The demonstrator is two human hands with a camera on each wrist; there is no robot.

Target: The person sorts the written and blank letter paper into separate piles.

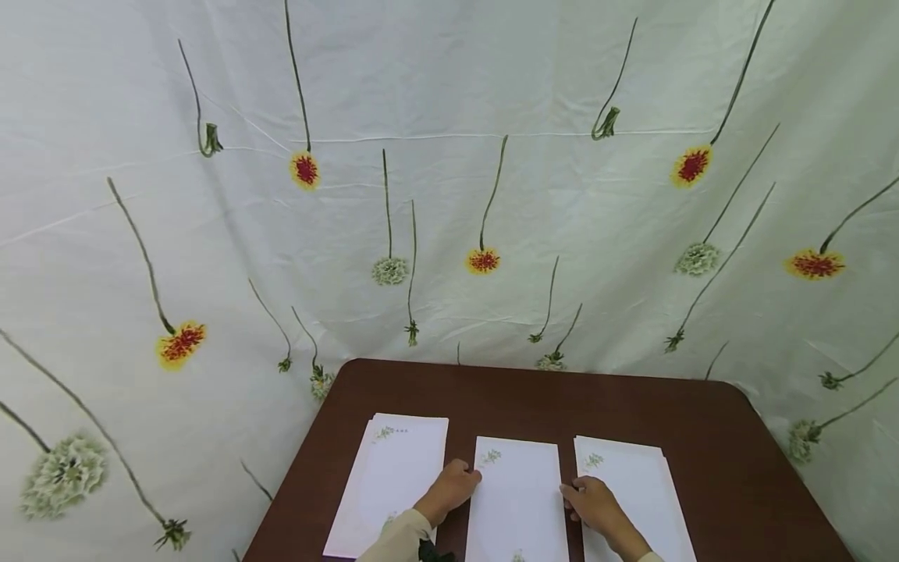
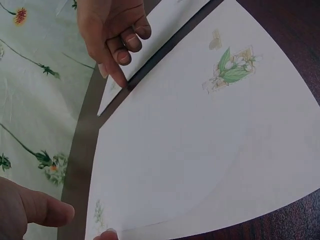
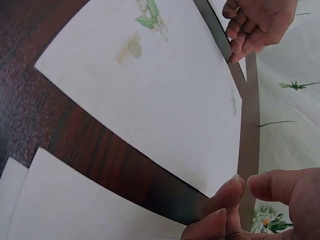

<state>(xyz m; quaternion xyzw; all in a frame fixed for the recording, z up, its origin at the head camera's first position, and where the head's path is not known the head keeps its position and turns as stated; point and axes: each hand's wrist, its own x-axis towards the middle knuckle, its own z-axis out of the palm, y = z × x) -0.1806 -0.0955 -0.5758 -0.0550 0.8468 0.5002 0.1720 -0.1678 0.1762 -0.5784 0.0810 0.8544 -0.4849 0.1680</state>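
A white paper stack (image 1: 516, 499) with printed green sprigs lies in the middle of the dark brown table. My left hand (image 1: 449, 490) is at its left edge, fingertips against the paper side. At the opposite edge is my right hand (image 1: 593, 503), its fingertips touching the side. Seen from the left wrist, the left thumb (image 2: 52, 212) is lifted apart from the fingertip by the paper's corner. In the right wrist view the right thumb (image 3: 275, 185) stands a little off the index fingertip, which is right at the sheet's edge.
To the left lies another white paper stack (image 1: 393, 468) with a sprig print. A third stack (image 1: 632, 492), slightly uneven at its edges, lies at the right. Beyond the brown table (image 1: 527, 394) hangs a white flower-printed cloth (image 1: 435, 94).
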